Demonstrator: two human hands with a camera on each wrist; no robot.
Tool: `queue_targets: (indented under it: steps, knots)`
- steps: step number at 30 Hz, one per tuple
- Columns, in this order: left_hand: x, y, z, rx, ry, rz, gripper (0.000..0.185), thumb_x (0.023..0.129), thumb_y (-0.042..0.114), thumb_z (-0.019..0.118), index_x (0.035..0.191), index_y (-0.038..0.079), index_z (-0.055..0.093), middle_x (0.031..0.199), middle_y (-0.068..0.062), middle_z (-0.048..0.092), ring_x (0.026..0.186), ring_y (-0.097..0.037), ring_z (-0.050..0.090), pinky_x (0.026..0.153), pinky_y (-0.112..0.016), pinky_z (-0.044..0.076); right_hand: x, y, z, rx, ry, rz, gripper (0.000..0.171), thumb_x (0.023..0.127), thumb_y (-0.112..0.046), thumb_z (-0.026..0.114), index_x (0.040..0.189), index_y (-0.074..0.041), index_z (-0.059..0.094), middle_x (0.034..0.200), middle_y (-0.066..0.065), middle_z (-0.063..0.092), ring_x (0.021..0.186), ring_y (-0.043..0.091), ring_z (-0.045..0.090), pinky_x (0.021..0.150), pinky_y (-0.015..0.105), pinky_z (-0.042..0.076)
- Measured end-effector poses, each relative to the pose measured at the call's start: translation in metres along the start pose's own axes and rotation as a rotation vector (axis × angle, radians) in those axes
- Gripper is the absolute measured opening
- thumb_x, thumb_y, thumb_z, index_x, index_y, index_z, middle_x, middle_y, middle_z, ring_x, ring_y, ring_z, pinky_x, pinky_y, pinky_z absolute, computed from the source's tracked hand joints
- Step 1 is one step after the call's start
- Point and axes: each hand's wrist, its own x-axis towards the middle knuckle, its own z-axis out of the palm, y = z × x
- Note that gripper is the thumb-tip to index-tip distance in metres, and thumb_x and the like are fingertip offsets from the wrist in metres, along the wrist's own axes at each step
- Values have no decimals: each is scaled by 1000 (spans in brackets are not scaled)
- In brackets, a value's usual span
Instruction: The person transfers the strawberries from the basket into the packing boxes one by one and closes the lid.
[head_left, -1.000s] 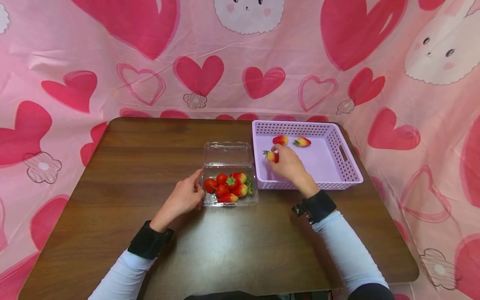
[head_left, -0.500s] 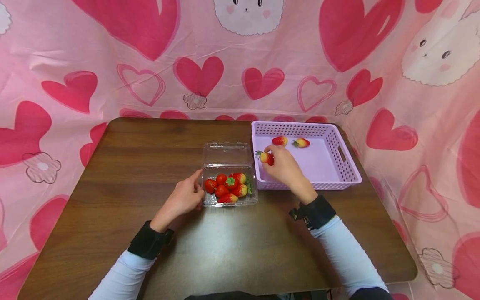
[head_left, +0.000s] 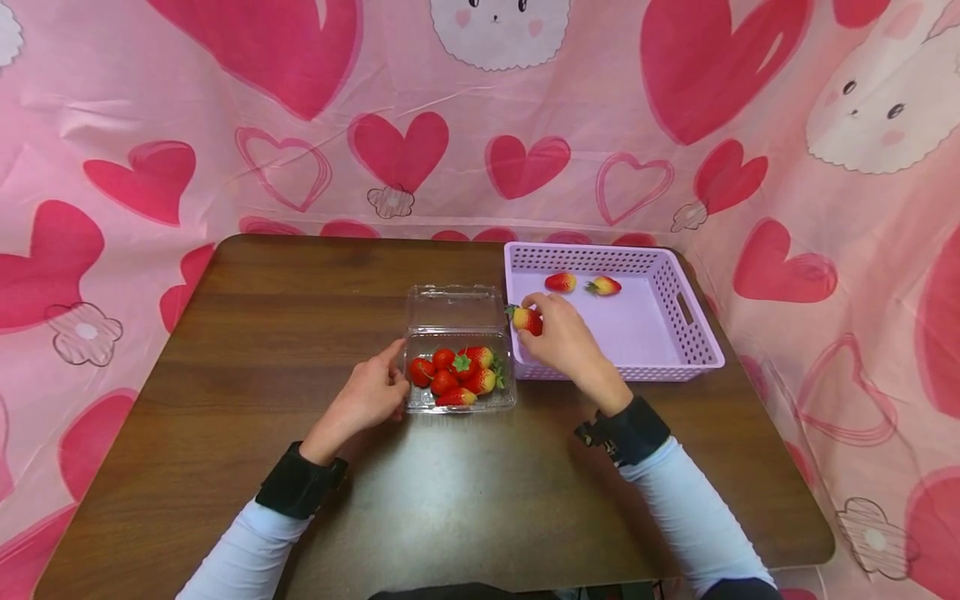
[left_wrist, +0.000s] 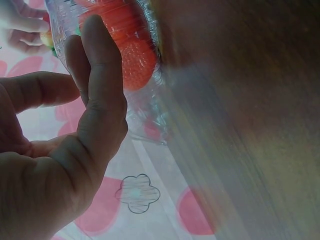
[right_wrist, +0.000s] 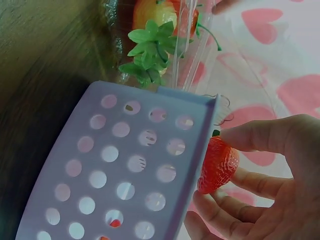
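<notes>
Near the left wall of the lilac basket point(head_left: 626, 329), my right hand point(head_left: 564, 340) pinches a red-and-yellow strawberry point(head_left: 527, 320) with a green leafy top. The right wrist view shows this strawberry point(right_wrist: 218, 165) between thumb and fingers, just beyond the basket's rim. My left hand point(head_left: 367, 392) is at the left side of a clear plastic clamshell box point(head_left: 416, 406); its fingers point(left_wrist: 102, 75) lie against the box wall, fairly straight. Several strawberries point(head_left: 444, 382) lie in the box, whose lid point(head_left: 456, 308) is folded back.
Two more strawberries, one red point(head_left: 560, 282) and one with green leaves point(head_left: 603, 286), lie at the back of the basket. Box and basket stand side by side on a brown wooden table point(head_left: 300, 308). A pink heart-patterned cloth point(head_left: 315, 100) hangs behind.
My right hand has moved left inside the basket with the strawberry, toward the basket's left wall. My left hand and the clamshell box have stayed in place.
</notes>
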Motion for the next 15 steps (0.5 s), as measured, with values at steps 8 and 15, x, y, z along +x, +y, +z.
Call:
queue_targets:
  steps: [8, 15]
  knots:
    - [-1, 1, 0, -4, 1, 0, 74, 98, 0, 59, 165, 2, 27, 80, -11, 59, 56, -23, 64, 58, -36, 57, -6, -8, 2, 25, -6, -10, 42, 87, -15, 78, 125, 0, 66, 103, 17, 65, 87, 31, 58, 77, 43, 55]
    - [0, 1, 0, -1, 1, -6, 74, 99, 1, 59, 166, 2, 27, 81, -11, 59, 57, -24, 64, 58, -36, 56, -11, -13, 7, 36, 0, -41, 41, 88, -16, 78, 125, -1, 67, 102, 16, 63, 86, 30, 56, 75, 43, 51]
